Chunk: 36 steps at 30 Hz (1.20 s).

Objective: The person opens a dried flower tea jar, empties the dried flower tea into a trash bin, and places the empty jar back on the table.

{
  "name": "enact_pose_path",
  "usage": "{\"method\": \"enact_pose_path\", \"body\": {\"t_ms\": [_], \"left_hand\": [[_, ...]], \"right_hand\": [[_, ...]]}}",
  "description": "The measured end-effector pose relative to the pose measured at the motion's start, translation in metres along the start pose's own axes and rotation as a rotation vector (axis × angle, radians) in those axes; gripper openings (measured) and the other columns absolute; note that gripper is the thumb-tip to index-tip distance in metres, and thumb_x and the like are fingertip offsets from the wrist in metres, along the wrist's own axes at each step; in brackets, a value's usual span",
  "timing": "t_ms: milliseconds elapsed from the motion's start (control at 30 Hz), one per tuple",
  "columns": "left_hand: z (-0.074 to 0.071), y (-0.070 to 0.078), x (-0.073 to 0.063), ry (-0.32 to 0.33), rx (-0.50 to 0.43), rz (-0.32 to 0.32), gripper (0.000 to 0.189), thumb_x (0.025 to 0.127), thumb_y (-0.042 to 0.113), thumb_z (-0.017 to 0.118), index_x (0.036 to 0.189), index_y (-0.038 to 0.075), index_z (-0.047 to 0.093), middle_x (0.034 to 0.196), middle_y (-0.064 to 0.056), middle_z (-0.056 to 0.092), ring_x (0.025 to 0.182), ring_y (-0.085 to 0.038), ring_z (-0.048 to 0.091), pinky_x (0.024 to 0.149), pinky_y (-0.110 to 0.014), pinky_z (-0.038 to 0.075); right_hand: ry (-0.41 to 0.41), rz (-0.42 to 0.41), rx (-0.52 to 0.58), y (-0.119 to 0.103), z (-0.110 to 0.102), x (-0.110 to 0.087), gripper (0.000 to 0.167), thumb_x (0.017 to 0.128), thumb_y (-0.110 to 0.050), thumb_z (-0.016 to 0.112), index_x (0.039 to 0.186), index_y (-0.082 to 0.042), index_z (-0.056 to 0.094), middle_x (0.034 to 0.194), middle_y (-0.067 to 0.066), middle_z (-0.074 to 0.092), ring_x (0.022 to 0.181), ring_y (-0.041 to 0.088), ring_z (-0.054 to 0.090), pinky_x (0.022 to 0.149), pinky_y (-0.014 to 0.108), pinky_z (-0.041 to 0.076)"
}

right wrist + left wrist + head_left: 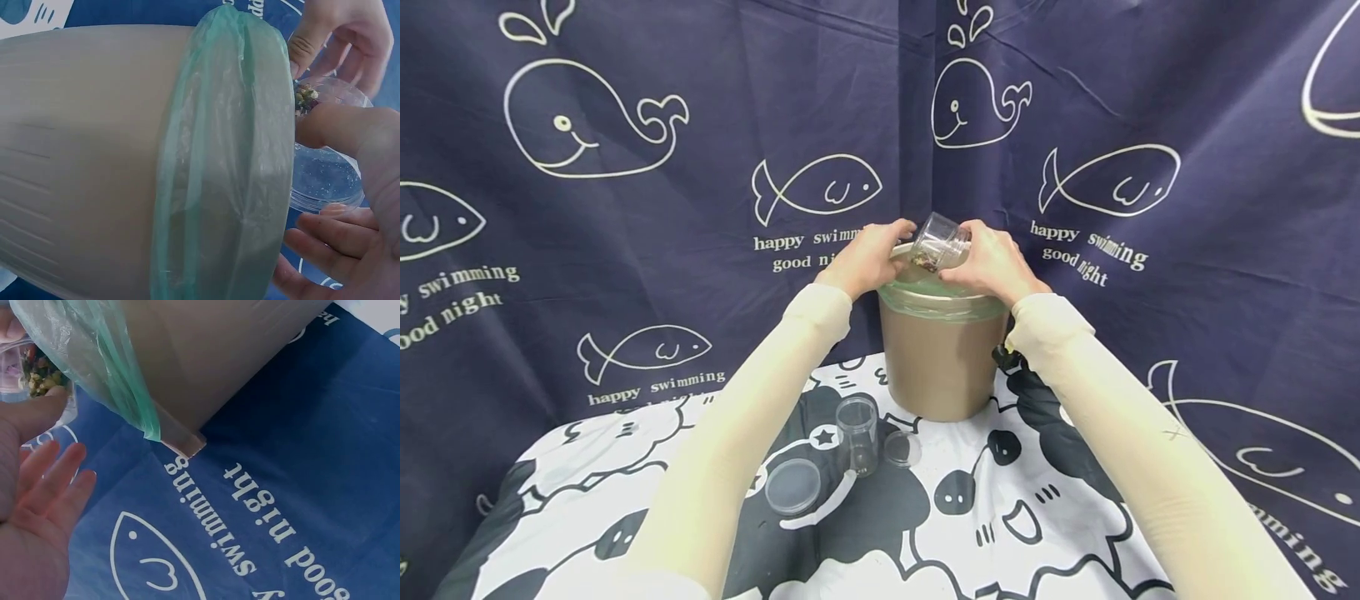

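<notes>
My right hand grips a clear plastic jar tilted over the rim of a brown bin. Small dried bits, yellow, red and green, lie inside the jar toward its left end. The left hand is at the jar's left side, above the rim. In the left wrist view its fingers are extended and spread, and its thumb overlaps the jar's edge; whether it touches is unclear. A thin green bag lines the bin and folds over its rim. The bin's inside is hidden.
On the black-and-white patterned cloth stands another clear jar. Beside it lie a clear round lid and a larger round lid. A small black object lies right of the bin. Navy curtains hang behind.
</notes>
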<state>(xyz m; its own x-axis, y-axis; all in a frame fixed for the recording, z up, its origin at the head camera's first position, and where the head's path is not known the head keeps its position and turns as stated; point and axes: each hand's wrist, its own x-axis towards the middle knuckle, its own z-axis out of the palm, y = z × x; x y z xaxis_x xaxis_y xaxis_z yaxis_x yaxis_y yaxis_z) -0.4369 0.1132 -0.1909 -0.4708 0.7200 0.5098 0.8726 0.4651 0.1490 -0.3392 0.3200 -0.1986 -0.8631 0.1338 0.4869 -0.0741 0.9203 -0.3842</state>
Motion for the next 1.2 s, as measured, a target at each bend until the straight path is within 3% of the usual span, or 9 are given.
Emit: {"method": "enact_pose_path", "body": {"t_ms": [200, 367, 567, 767, 1033, 1200], "left_hand": [[0.0051, -0.0027, -0.0002, 0.022, -0.012, 0.002, 0.031, 0.094, 0.009, 0.072, 0.125, 0.014, 0.074, 0.117, -0.003, 0.076, 0.102, -0.019, 0.071, 0.091, -0.033, 0.054], [0.0073, -0.0034, -0.0021, 0.055, 0.010, -0.022, 0.032, 0.096, 0.007, 0.067, 0.125, 0.018, 0.077, 0.110, -0.001, 0.077, 0.081, -0.017, 0.065, 0.075, -0.031, 0.053], [0.0039, -0.0033, -0.0033, 0.137, 0.025, 0.002, 0.034, 0.096, 0.007, 0.068, 0.127, 0.020, 0.076, 0.120, -0.003, 0.076, 0.094, -0.018, 0.072, 0.085, -0.034, 0.055], [0.0007, -0.0039, -0.0016, 0.199, 0.016, 0.036, 0.032, 0.097, 0.010, 0.070, 0.127, 0.022, 0.076, 0.120, -0.004, 0.076, 0.089, -0.019, 0.072, 0.079, -0.034, 0.054], [0.0006, 0.0007, 0.0029, 0.211, -0.019, 0.051, 0.036, 0.098, 0.007, 0.067, 0.130, 0.023, 0.074, 0.122, -0.002, 0.075, 0.094, -0.017, 0.072, 0.079, -0.031, 0.053], [0.0006, 0.0034, 0.0046, 0.227, -0.038, 0.062, 0.037, 0.098, 0.006, 0.067, 0.130, 0.022, 0.074, 0.122, -0.001, 0.075, 0.103, -0.018, 0.073, 0.087, -0.032, 0.054]], "right_hand": [[-0.016, 0.000, -0.004, 0.0031, 0.0002, 0.0022, 0.083, 0.075, -0.040, 0.085, 0.141, -0.003, 0.051, 0.127, 0.020, 0.067, 0.113, 0.041, 0.062, 0.097, 0.054, 0.050], [-0.044, 0.009, -0.001, 0.0030, 0.0023, 0.0021, 0.084, 0.077, -0.045, 0.083, 0.141, -0.001, 0.051, 0.128, 0.020, 0.065, 0.115, 0.041, 0.062, 0.098, 0.053, 0.049], [-0.036, 0.003, 0.011, 0.0029, 0.0038, 0.0012, 0.079, 0.078, -0.048, 0.080, 0.136, 0.000, 0.054, 0.125, 0.020, 0.066, 0.112, 0.039, 0.063, 0.097, 0.052, 0.050], [-0.042, 0.022, 0.017, 0.0028, 0.0057, 0.0010, 0.078, 0.080, -0.058, 0.076, 0.132, -0.003, 0.057, 0.121, 0.018, 0.068, 0.109, 0.038, 0.065, 0.092, 0.052, 0.052], [-0.083, 0.072, 0.014, 0.0066, 0.0070, -0.0001, 0.085, 0.081, -0.070, 0.069, 0.132, -0.004, 0.059, 0.123, 0.017, 0.067, 0.111, 0.037, 0.064, 0.092, 0.053, 0.052], [-0.099, 0.085, 0.009, 0.0086, 0.0089, 0.0007, 0.090, 0.079, -0.079, 0.065, 0.126, -0.003, 0.060, 0.119, 0.018, 0.068, 0.108, 0.037, 0.064, 0.088, 0.053, 0.052]]}}
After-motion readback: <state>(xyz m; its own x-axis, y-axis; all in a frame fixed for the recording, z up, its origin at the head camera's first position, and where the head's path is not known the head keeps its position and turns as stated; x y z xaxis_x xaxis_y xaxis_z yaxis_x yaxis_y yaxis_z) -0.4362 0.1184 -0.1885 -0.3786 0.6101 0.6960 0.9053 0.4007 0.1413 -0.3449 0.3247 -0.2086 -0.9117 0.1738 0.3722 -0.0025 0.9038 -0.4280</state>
